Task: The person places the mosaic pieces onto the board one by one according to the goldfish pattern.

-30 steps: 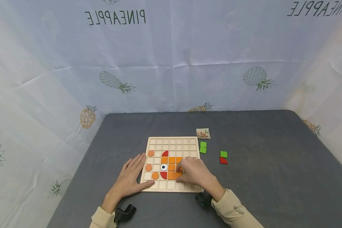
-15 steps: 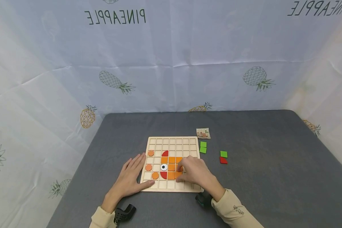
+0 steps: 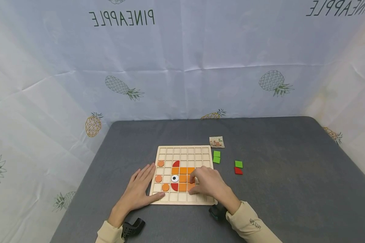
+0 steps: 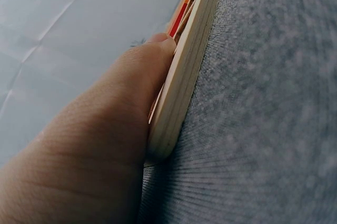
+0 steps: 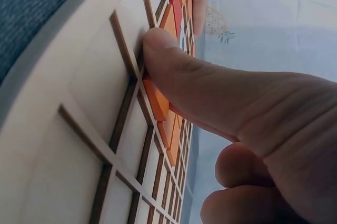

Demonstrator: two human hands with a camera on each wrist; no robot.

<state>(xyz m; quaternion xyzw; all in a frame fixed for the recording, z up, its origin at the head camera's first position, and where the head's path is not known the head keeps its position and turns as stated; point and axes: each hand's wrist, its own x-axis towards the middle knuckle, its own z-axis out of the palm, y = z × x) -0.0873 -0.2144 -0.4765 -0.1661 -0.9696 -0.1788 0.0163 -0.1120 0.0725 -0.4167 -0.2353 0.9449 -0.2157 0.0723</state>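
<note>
A square wooden grid board lies on the dark table. My left hand rests at its left edge, fingers spread, with the thumb over the near left corner. My right hand has its thumb and forefinger curled at an orange tile in the near right of the orange block. In the right wrist view the thumb touches this orange tile, which sits in its cell; the forefinger is mostly hidden. Red quarter-round tiles, a black-and-white eye disc and orange discs occupy other cells.
Right of the board lie two green tiles, then another green tile touching a red tile. A small pattern card lies by the board's far right corner. A pineapple-print cloth hangs behind the table.
My right thumb has shifted very slightly to the right along the orange tile. My left hand and the board stay in place.
</note>
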